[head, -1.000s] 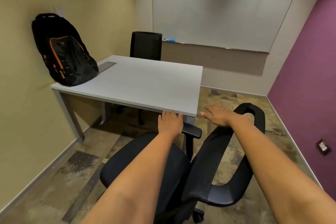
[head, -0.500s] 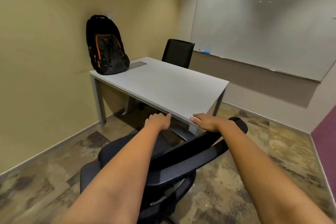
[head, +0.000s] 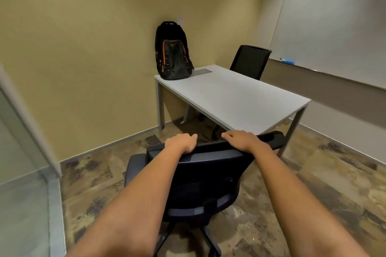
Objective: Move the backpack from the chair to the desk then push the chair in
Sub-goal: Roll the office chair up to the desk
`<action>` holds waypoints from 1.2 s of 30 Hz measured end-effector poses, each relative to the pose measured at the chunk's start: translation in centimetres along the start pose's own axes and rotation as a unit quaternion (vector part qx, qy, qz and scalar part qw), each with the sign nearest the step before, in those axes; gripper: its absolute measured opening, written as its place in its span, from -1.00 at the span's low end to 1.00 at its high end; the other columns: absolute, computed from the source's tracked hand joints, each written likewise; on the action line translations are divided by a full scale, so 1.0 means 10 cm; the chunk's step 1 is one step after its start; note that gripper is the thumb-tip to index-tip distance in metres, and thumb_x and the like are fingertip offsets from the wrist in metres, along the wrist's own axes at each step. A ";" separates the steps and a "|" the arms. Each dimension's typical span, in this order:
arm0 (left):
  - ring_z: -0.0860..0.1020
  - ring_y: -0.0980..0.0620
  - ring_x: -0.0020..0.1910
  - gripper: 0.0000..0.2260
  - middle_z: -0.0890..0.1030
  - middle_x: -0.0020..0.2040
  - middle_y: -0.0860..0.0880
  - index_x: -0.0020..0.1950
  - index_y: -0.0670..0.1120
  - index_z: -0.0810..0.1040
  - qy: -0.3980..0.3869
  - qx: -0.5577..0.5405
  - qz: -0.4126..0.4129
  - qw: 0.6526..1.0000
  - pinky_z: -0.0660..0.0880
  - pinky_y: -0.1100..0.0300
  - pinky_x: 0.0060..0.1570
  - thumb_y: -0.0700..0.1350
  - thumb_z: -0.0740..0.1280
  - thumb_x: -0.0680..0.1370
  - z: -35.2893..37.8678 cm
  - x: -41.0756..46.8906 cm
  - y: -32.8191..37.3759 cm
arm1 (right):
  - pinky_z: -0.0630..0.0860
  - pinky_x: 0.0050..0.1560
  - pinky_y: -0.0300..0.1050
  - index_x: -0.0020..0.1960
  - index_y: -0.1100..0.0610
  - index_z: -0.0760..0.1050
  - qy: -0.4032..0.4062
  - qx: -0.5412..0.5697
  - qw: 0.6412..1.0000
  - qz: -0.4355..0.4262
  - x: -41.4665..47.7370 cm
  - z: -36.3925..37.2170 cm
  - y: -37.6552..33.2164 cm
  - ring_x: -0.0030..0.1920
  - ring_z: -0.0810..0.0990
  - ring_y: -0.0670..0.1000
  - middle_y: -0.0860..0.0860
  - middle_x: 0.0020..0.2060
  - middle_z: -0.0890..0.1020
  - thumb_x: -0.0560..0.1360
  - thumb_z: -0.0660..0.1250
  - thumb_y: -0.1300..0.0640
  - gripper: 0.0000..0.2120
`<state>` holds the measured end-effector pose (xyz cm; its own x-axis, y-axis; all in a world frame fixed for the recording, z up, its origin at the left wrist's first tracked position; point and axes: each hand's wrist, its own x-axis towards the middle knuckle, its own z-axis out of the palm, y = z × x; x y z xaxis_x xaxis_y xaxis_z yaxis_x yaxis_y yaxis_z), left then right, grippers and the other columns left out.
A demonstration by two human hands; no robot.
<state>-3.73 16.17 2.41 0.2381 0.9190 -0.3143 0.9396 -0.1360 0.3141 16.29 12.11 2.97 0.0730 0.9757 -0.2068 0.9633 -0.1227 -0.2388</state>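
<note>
A black backpack (head: 173, 52) with orange trim stands upright on the far left corner of the white desk (head: 236, 98), leaning on the yellow wall. A black office chair (head: 200, 177) stands in front of me, its back towards me, just short of the desk's near edge. My left hand (head: 181, 142) and my right hand (head: 240, 139) both grip the top edge of the chair's backrest, fingers curled over it. The seat is hidden behind the backrest.
A second black chair (head: 249, 61) is tucked in at the desk's far side. A whiteboard (head: 334, 23) covers the right wall. A glass partition (head: 18, 152) with a pale frame stands at the left. Patterned carpet lies around the chair.
The chair has swung round so its back faces me squarely. My left hand moved from the armrest to the backrest top. My view has shifted left and back from the desk.
</note>
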 end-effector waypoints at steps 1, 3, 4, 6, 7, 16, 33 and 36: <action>0.36 -0.17 0.38 -0.46 0.37 0.44 -0.18 0.43 -0.16 0.35 0.015 0.014 0.001 1.000 0.24 -0.06 0.32 0.11 -0.15 0.64 0.01 -0.06 0.00 | 0.25 0.36 0.08 0.35 -0.07 0.43 0.003 -0.006 1.000 0.000 -0.03 0.01 -0.02 0.37 0.40 0.10 0.01 0.40 0.44 0.63 -0.10 -0.15 -0.54; 0.41 -0.17 0.34 -0.47 0.42 0.40 -0.19 0.37 -0.17 0.41 0.035 0.028 0.005 0.999 0.26 -0.05 0.28 0.09 -0.14 0.65 0.02 -0.16 0.02 | 0.29 0.29 0.06 0.29 -0.08 0.48 0.013 -0.021 1.000 -0.005 -0.08 0.02 -0.07 0.31 0.45 0.09 0.01 0.35 0.49 0.63 -0.13 -0.12 -0.53; 0.42 -0.18 0.32 -0.48 0.44 0.38 -0.20 0.35 -0.17 0.43 0.041 0.031 0.007 0.999 0.28 -0.05 0.25 0.08 -0.14 0.65 0.02 -0.20 0.04 | 0.31 0.26 0.05 0.27 -0.09 0.50 0.022 -0.028 0.999 -0.009 -0.11 0.02 -0.09 0.29 0.47 0.09 0.02 0.33 0.51 0.63 -0.13 -0.11 -0.53; 0.45 -0.19 0.27 -0.50 0.48 0.34 -0.20 0.29 -0.18 0.47 0.055 0.030 0.025 0.998 0.30 -0.04 0.18 0.06 -0.13 0.65 0.03 -0.27 0.05 | 0.35 0.24 0.05 0.26 -0.10 0.50 0.043 -0.039 0.998 -0.018 -0.18 0.05 -0.13 0.26 0.49 0.10 0.02 0.31 0.53 0.63 -0.14 -0.10 -0.53; 0.47 -0.19 0.25 -0.52 0.50 0.31 -0.20 0.26 -0.16 0.48 0.062 0.034 0.038 0.997 0.31 -0.04 0.12 0.04 -0.12 0.64 0.05 -0.30 0.05 | 0.36 0.25 0.05 0.26 -0.10 0.50 0.054 -0.036 0.998 -0.020 -0.22 0.07 -0.15 0.25 0.49 0.09 0.01 0.30 0.54 0.62 -0.13 -0.10 -0.53; 0.43 -0.17 0.29 -0.54 0.50 0.32 -0.14 0.30 -0.10 0.46 0.107 0.075 0.049 0.990 0.22 -0.10 0.28 0.06 -0.09 0.62 0.22 -0.50 0.19 | 0.34 0.31 0.00 0.36 -0.05 0.46 0.130 -0.018 0.990 -0.048 -0.47 0.19 -0.23 0.30 0.48 0.04 -0.04 0.33 0.53 0.62 -0.08 -0.01 -0.55; 0.47 0.01 0.29 -0.62 0.58 0.26 0.00 0.22 -0.03 0.57 0.288 0.026 0.046 0.956 0.29 0.07 0.28 0.01 0.03 0.60 0.54 -0.71 0.46 | 0.37 0.24 0.05 0.25 0.14 0.54 0.157 -0.052 0.980 -0.106 -0.53 0.20 -0.24 0.19 0.54 0.12 0.09 0.23 0.59 0.61 -0.06 0.08 -0.56; 0.51 -0.04 0.21 -0.63 0.62 0.20 -0.05 0.18 -0.01 0.59 0.263 0.013 0.015 0.965 0.33 0.07 0.20 -0.03 0.04 0.58 0.45 -0.69 0.50 | 0.39 0.12 0.04 0.15 0.18 0.54 0.134 -0.050 0.985 -0.099 -0.49 0.16 -0.23 0.15 0.53 0.19 0.15 0.18 0.58 0.60 -0.07 0.11 -0.57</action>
<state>0.46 7.47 2.14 0.1140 0.9741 0.1954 0.9418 -0.1686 0.2909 13.31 7.31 3.05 -0.0663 0.9932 0.0958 0.9852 0.0803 -0.1512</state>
